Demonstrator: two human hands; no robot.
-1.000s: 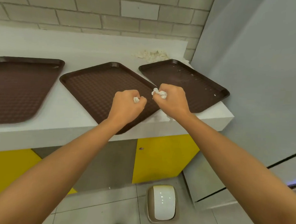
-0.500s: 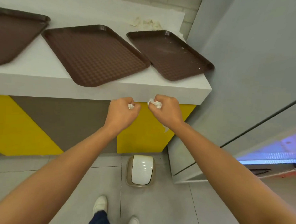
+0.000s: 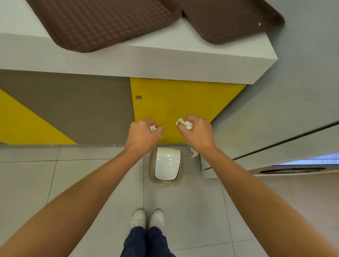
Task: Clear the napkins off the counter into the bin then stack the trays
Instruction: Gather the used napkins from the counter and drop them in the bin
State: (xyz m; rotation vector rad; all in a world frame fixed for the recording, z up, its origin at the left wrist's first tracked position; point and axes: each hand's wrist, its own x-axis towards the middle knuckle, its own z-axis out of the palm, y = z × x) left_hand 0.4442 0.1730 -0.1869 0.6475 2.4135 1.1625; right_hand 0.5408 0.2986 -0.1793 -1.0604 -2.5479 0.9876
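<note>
1. Fists above the floor: we see the left hand (image 3: 143, 135) and the right hand (image 3: 198, 132) held a little apart in front of the yellow cabinet panel (image 3: 181, 101), below the front edge of the counter (image 3: 167, 61).
2. Left hand's fingers curl tight round a small napkin (image 3: 153, 128); only a white scrap shows by the thumb.
3. Right hand clamps a larger napkin wad (image 3: 184, 124). Paper pokes out above the fingers and a strip hangs under the wrist.
4. Below and between the hands in our view, the bin (image 3: 151, 166) stands on the tiled floor against the cabinet, white lid on top.
5. Two brown trays, the wide tray (image 3: 99, 18) and the end tray (image 3: 230, 17), lie unstacked just beside each other, the latter near the counter's front right corner.
</note>
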